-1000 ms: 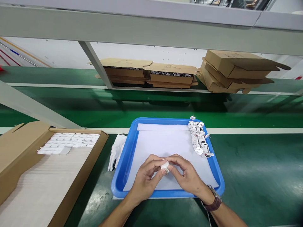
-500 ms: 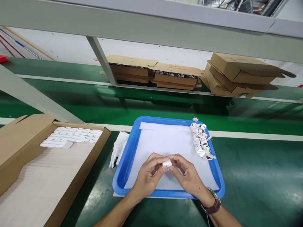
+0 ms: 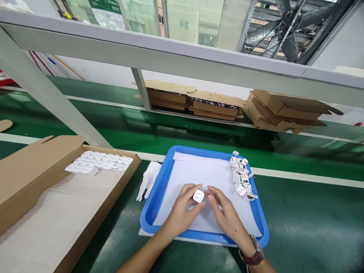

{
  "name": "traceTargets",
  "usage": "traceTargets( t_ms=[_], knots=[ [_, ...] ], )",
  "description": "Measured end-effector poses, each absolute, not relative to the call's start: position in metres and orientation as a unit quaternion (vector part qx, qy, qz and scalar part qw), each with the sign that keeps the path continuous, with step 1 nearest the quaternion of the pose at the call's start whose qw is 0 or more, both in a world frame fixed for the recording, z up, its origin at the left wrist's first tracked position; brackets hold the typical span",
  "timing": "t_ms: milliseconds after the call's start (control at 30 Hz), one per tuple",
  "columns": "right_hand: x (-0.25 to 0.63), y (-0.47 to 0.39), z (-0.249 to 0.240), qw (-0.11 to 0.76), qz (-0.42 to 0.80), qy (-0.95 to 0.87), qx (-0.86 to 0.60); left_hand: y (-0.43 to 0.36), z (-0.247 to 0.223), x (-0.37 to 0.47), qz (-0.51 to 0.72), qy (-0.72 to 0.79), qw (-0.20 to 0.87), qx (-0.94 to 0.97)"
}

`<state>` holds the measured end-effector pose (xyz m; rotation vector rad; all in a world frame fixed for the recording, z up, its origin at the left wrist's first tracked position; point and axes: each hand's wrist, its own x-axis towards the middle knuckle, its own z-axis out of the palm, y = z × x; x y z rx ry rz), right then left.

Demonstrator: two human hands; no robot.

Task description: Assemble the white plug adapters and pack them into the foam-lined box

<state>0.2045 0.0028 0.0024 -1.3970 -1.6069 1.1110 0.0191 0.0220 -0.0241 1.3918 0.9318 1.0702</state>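
My left hand [image 3: 183, 210] holds a small white plug charger [image 3: 198, 196] between thumb and fingers, with its square, rounded face turned up towards me. Small marks or pins show on that face, too fine to make out. Just to the right of the charger is my right hand [image 3: 224, 212], fingers bent and apart, holding nothing that I can see. Both hands are above the white sheet [image 3: 196, 170] that lines a blue tray [image 3: 159, 182]. Along the tray's right side lies a cluster of similar white pieces [image 3: 241, 178], some with inner parts showing.
On the left stands an open cardboard box [image 3: 113, 201] with rows of white pieces [image 3: 99, 161] at its far end. A white glove [image 3: 149, 180] lies beside the tray. Cardboard boxes [image 3: 216, 110] sit beyond the metal frame [image 3: 170, 57], more stacked at right [image 3: 284, 110].
My right hand has let go of the charger and moved slightly right. The charger stays in my left hand, its square face now turned up. The head view has tilted upward.
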Motion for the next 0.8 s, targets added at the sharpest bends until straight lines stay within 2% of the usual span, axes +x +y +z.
traceTargets(
  t_ms=[200, 367, 500, 600, 667, 800],
  knots=[
    [0.206, 0.0, -0.013, 0.291, 0.154, -0.769, -0.548, 0.026, -0.019, 0.018, 0.467, 0.419, 0.532, 0.569],
    [0.208, -0.004, -0.04, 0.246, -0.04, -0.829, -0.501, 0.024, 0.001, 0.009, 0.475, 0.447, 0.412, 0.636],
    [0.213, -0.004, -0.049, 0.218, -0.087, -0.887, -0.397, 0.027, 0.033, -0.034, 0.459, 0.521, 0.288, 0.659],
    [0.215, -0.002, -0.06, 0.208, -0.119, -0.912, -0.333, 0.04, 0.06, -0.096, 0.417, 0.592, 0.194, 0.662],
    [0.214, 0.0, -0.072, 0.224, -0.136, -0.909, -0.325, 0.053, 0.072, -0.145, 0.371, 0.678, 0.096, 0.627],
    [0.209, 0.001, -0.091, 0.253, -0.15, -0.891, -0.345, 0.077, 0.064, -0.225, 0.313, 0.763, 0.051, 0.562]
  ],
)
